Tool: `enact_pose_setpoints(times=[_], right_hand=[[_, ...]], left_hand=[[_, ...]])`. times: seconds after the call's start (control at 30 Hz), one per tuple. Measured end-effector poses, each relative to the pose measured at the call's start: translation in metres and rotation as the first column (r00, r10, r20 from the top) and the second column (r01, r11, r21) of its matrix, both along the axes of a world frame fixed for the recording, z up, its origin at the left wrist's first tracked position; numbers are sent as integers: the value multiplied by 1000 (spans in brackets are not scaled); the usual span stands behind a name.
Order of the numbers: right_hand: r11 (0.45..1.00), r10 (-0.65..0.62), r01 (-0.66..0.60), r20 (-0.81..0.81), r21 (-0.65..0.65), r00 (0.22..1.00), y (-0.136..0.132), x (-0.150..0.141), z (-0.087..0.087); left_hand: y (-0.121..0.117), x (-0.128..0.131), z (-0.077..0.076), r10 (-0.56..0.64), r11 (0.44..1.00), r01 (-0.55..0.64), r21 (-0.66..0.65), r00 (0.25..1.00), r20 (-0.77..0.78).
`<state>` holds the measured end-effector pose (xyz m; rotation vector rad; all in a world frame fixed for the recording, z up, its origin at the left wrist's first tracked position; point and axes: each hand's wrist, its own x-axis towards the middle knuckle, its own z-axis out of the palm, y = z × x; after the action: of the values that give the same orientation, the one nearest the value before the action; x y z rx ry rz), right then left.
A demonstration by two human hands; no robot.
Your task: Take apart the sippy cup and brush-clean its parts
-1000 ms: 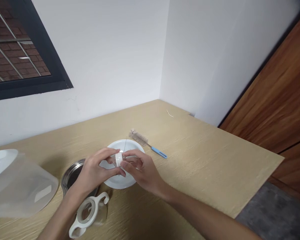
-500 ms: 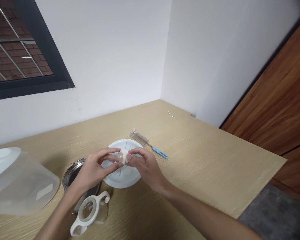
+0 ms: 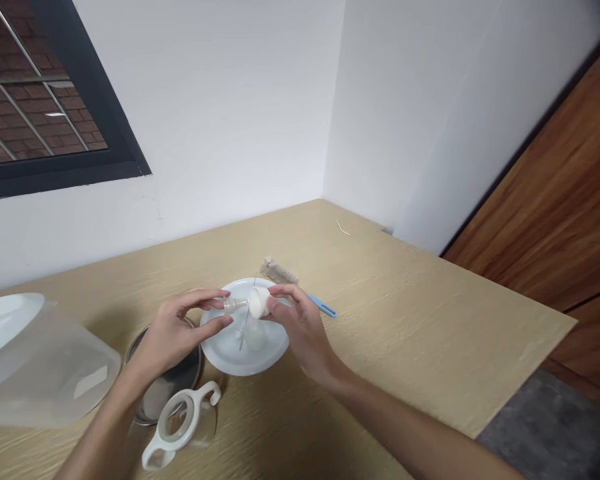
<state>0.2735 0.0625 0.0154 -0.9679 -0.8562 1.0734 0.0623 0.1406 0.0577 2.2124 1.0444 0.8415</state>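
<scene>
My right hand (image 3: 300, 327) pinches a small white round cap piece (image 3: 259, 301) above a white plate (image 3: 270, 347). From it a clear nipple-like tip (image 3: 235, 305) sticks out to the left. My left hand (image 3: 175, 330) holds that tip between thumb and fingers. A thin needle-like rod and a small clear part (image 3: 255, 340) lie on the plate under my hands.
A bottle brush with a blue handle (image 3: 320, 305) lies behind the plate. A steel bowl (image 3: 167, 387) and a white two-handled collar on a clear bottle (image 3: 177, 423) stand at the near left. A large clear plastic container (image 3: 35, 367) lies further left. The table's edge runs at the right.
My hands have drawn apart a little. The clear tip now shows between them, pulled out from the white cap piece, which moved slightly right and up.
</scene>
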Motion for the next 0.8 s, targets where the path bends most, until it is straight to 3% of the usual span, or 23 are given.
enact_pose_setpoints(times=[0.2,0.43,0.57,0.8], right_hand=[[1000,1,-1,-35,2,999,1,2,-2],[1000,-6,6,-39,-11,999,2,2,-3],[1000,-24,24,-25,-20,999,2,2,0],[999,-33,33,10,-24,999,-1,2,2]], left_hand=[[18,-11,-12,74,997,-63,52,968,-239],[29,-14,-32,66,997,-51,50,925,-374],[27,-11,-31,61,998,-47,45,909,-413],[22,-9,-17,41,997,-13,81,937,-346]])
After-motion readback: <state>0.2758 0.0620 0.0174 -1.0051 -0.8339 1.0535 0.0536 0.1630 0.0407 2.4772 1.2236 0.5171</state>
